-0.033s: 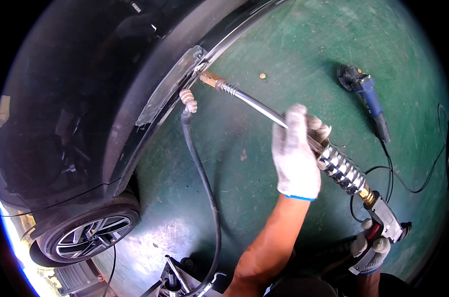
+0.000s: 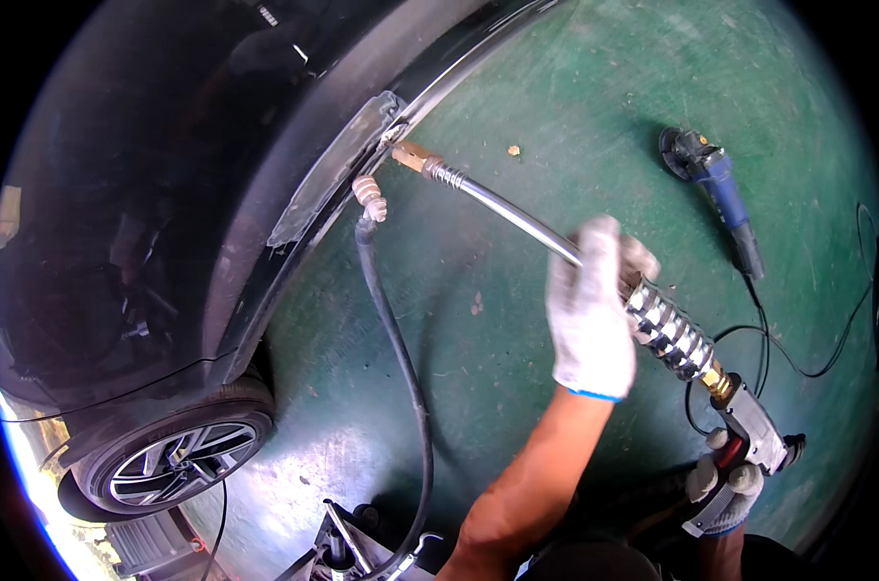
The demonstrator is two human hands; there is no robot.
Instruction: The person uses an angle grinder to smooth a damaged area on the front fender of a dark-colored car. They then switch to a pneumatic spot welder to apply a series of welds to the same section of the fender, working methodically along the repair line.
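Observation:
A dent-pulling slide hammer (image 2: 507, 213) slants from the dark car body (image 2: 139, 165) down to the lower right. Its brass-coloured tip meets the sill, beside a scraped grey patch (image 2: 333, 174). My left hand (image 2: 594, 305), in a white glove, is closed round the shaft at the upper end of the ribbed metal weight (image 2: 672, 334); the glove is blurred and hides that part. Lower right, my right hand (image 2: 725, 489), also gloved, grips the pistol-shaped handle. A copper-coloured clamp (image 2: 370, 197) on a thick grey cable (image 2: 391, 320) sits against the sill, left of the tip.
On the green floor (image 2: 517, 107) to the right lies a blue angle grinder (image 2: 718, 189) with its black cord (image 2: 832, 363) looping below. A car wheel (image 2: 183, 460) stands at lower left. Metal tools (image 2: 348, 547) rest at the bottom edge.
My left hand has shifted slightly down and right, along the shaft toward the handle. My right hand, the tip and the clamp stay in place.

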